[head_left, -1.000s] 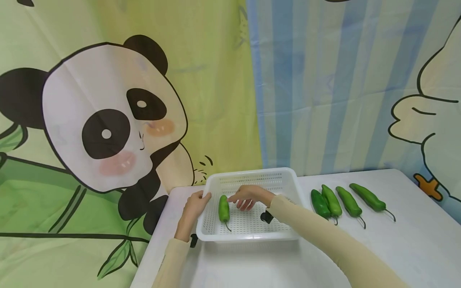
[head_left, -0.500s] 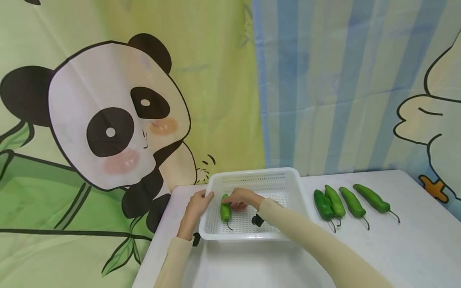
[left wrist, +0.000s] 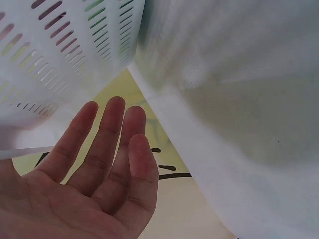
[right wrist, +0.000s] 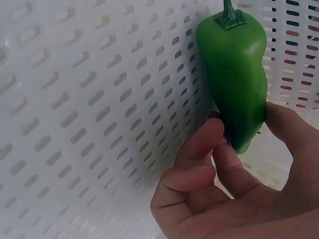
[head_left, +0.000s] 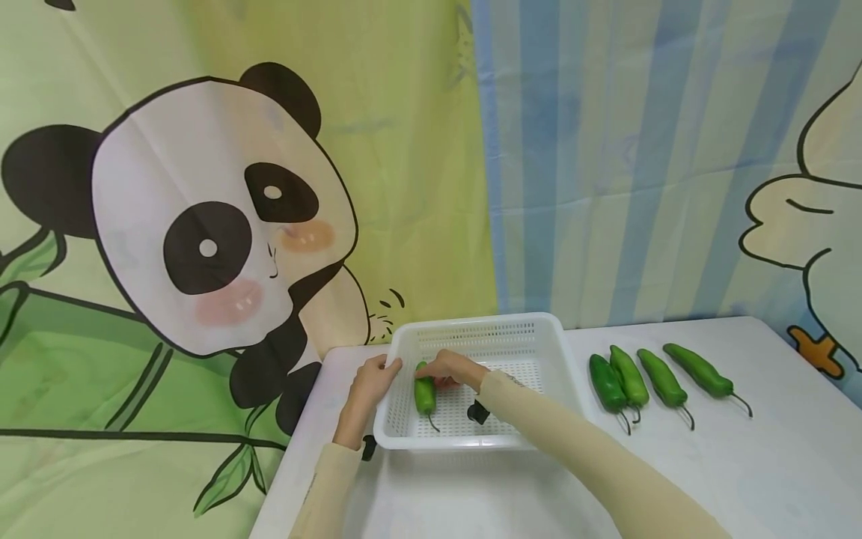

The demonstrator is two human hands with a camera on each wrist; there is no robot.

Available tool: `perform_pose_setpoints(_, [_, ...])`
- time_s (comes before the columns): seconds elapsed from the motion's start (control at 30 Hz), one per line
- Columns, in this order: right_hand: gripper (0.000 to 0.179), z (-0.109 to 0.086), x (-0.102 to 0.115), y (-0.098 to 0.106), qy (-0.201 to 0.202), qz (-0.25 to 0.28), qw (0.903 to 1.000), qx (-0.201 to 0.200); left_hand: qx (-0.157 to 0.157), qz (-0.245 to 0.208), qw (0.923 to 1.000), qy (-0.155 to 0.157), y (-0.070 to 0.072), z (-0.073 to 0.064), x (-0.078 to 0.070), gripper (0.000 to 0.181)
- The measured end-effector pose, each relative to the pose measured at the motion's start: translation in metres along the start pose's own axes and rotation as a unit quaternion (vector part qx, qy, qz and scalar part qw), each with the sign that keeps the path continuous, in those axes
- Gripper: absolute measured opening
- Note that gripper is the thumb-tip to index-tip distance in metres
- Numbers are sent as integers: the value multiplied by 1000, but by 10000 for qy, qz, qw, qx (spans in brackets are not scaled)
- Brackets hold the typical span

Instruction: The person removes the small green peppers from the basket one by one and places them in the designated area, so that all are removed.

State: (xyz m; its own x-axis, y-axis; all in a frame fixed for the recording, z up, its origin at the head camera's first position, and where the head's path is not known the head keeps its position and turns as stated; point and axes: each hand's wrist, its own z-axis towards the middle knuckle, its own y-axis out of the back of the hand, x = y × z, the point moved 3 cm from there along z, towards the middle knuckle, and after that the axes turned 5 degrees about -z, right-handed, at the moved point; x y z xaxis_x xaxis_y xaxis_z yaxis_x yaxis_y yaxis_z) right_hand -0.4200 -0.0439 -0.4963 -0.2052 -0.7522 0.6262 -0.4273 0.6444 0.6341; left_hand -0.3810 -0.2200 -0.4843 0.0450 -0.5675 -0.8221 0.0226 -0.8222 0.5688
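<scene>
One green chili pepper point(head_left: 425, 393) lies in the white plastic basket point(head_left: 471, 443), near its left wall, stem toward the near side. My right hand point(head_left: 453, 368) reaches into the basket and pinches this pepper near its tip; the right wrist view shows the thumb point(right wrist: 286, 124) on one side and fingers on the other. At the basket's left rim is my left hand point(head_left: 369, 385), its thumb over the rim. Seen from the left wrist, its four fingers point(left wrist: 112, 134) stretch loosely outside the perforated wall.
Several more green peppers point(head_left: 665, 379) lie on the white table point(head_left: 761, 464) to the right of the basket, stems toward the near side. Behind the table hangs a curtain point(head_left: 431, 187) with a panda print.
My right hand has moved left to the pepper in the basket and now grips it. The left hand stays at the rim. The head view has shifted slightly.
</scene>
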Motion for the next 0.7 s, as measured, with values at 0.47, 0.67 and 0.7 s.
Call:
perform_pose_setpoints(0.47, [37, -7, -7, 8, 192, 216, 9992, 285, -21, 38, 9999, 99, 0, 0, 1, 46])
perform_pose_setpoints(0.67, [39, -11, -11, 14, 145, 434, 9980, 438, -86, 95, 9999, 95, 0, 1, 1, 45])
perform_pose_setpoints(0.7, [39, -13, -11, 16, 156, 446, 9978, 463, -90, 102, 9999, 82, 0, 1, 1, 45])
